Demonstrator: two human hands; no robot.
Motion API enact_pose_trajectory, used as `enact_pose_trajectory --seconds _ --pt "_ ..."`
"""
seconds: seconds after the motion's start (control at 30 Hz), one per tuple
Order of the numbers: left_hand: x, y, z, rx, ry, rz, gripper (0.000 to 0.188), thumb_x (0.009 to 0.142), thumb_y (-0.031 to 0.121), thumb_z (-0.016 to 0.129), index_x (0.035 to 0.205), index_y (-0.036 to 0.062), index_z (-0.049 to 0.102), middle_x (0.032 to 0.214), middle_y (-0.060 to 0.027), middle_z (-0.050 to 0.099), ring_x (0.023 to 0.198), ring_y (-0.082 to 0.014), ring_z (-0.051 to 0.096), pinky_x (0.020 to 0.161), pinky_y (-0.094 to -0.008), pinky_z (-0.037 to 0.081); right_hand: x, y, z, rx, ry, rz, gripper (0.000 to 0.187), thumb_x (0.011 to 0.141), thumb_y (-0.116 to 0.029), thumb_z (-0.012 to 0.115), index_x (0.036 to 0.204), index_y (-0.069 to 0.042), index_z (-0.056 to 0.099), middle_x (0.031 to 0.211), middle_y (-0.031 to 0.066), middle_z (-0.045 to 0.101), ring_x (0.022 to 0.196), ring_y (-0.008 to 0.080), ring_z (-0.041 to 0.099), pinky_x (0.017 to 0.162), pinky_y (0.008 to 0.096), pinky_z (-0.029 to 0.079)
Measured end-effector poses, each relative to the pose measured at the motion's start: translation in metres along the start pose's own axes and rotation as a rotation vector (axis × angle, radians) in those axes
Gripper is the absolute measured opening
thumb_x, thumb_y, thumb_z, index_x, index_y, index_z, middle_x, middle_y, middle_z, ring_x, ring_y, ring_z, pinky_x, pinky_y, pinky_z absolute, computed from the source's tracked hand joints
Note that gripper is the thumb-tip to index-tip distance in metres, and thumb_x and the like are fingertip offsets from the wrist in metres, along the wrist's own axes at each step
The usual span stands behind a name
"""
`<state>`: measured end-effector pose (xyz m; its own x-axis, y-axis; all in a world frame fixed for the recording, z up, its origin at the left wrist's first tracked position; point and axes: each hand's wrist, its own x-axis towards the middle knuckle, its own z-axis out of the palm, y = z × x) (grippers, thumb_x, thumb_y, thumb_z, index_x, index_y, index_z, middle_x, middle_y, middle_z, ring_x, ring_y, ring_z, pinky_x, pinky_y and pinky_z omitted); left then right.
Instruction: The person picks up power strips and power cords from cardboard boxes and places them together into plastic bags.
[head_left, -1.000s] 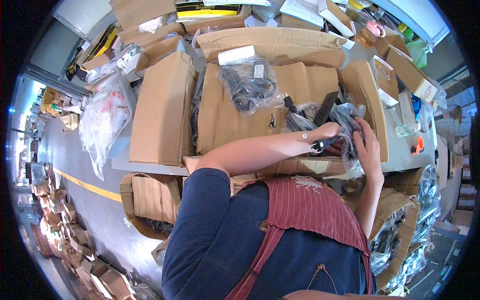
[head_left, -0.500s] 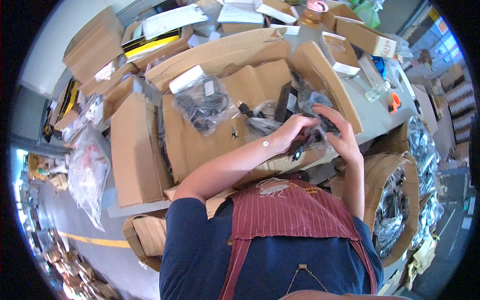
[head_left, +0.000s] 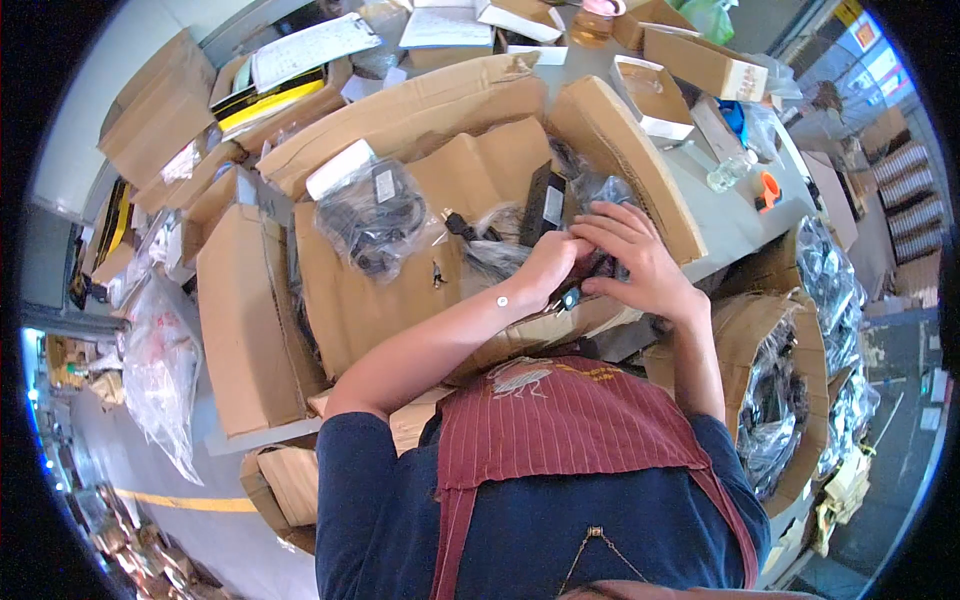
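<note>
Inside the large open cardboard box (head_left: 390,110), my left hand (head_left: 552,268) and my right hand (head_left: 640,265) meet at the right-hand side. Both are closed, fingers curled round a black cable (head_left: 568,300); its connector end sticks out below them, the rest mostly hidden. Right behind my left hand lies a black power adapter (head_left: 543,205) with a white label. Beside it are a black power plug (head_left: 458,225) and crumpled clear plastic. Farther left, a clear bag of black cables (head_left: 375,215) rests against a small white box (head_left: 340,168). A tiny metal-tipped piece (head_left: 437,275) lies on the cardboard.
At right on the grey table (head_left: 715,225) are an orange tape dispenser (head_left: 768,190) and a clear bottle (head_left: 730,172). Below stands a carton of plastic-wrapped black items (head_left: 775,400). A plastic bag (head_left: 160,350) hangs at left. Opened cartons (head_left: 165,100) line the back.
My right hand has closed in toward my left hand, its fingers now over the cable. The connector end has turned and shows more plainly. The whole view has shifted slightly.
</note>
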<state>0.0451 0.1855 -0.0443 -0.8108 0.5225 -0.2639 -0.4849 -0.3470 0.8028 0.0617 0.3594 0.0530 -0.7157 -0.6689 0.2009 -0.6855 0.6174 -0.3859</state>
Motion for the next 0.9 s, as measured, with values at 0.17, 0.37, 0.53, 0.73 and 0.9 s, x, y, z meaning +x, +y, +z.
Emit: enact_pose_trajectory --seconds 0.17,0.37,0.53,0.73,0.9 --pt "-0.006 0.016 0.004 -0.018 -0.001 -0.076 0.034 0.098 0.028 0.050 0.113 0.0019 0.065 0.104 -0.0102 0.070 0.093 -0.0174 0.067 0.081 -0.0310 0.051 -0.005 0.005 0.000 0.010 0.052 0.070 0.069 0.072 -0.027 0.081 0.134 -0.009 0.056 0.132 0.0110 0.060 0.138 0.0319 0.040 0.115 0.0491 0.028" --pt "-0.013 0.042 0.006 -0.165 -0.063 -0.013 0.040 0.099 0.029 0.046 0.116 -0.0031 0.063 0.108 -0.0148 0.072 0.095 -0.0204 0.068 0.087 -0.0328 0.051 -0.011 0.020 0.005 0.078 0.151 0.096 0.049 0.079 -0.013 0.076 0.126 -0.006 0.061 0.121 0.0124 0.066 0.133 0.0344 0.045 0.107 0.0453 0.040" --pt "-0.012 0.065 0.002 0.156 0.049 0.109 0.035 0.101 0.027 0.047 0.115 0.0005 0.065 0.101 -0.0127 0.073 0.089 -0.0170 0.068 0.083 -0.0298 0.051 -0.021 0.029 0.020 0.202 0.268 0.206 0.026 0.089 -0.010 0.067 0.114 -0.003 0.067 0.116 0.0122 0.067 0.133 0.0340 0.046 0.105 0.0442 0.042" --pt "0.015 0.066 -0.060 0.520 0.346 0.452 0.026 0.098 0.009 0.054 0.120 -0.0010 0.061 0.109 -0.0111 0.071 0.095 -0.0169 0.065 0.088 -0.0301 0.050 -0.022 0.034 0.022 0.235 0.378 0.201 0.024 0.096 -0.017 0.059 0.114 -0.004 0.067 0.124 0.0112 0.065 0.138 0.0339 0.041 0.111 0.0455 0.035" --pt "0.018 0.068 -0.070 0.603 0.376 0.297 0.034 0.095 0.010 0.058 0.126 -0.0008 0.056 0.120 -0.0119 0.066 0.109 -0.0195 0.062 0.095 -0.0320 0.047 -0.025 0.039 0.024 0.217 0.477 0.276 0.028 0.096 -0.017 0.061 0.121 -0.004 0.064 0.141 0.0123 0.054 0.140 0.0346 0.038 0.112 0.0450 0.033"
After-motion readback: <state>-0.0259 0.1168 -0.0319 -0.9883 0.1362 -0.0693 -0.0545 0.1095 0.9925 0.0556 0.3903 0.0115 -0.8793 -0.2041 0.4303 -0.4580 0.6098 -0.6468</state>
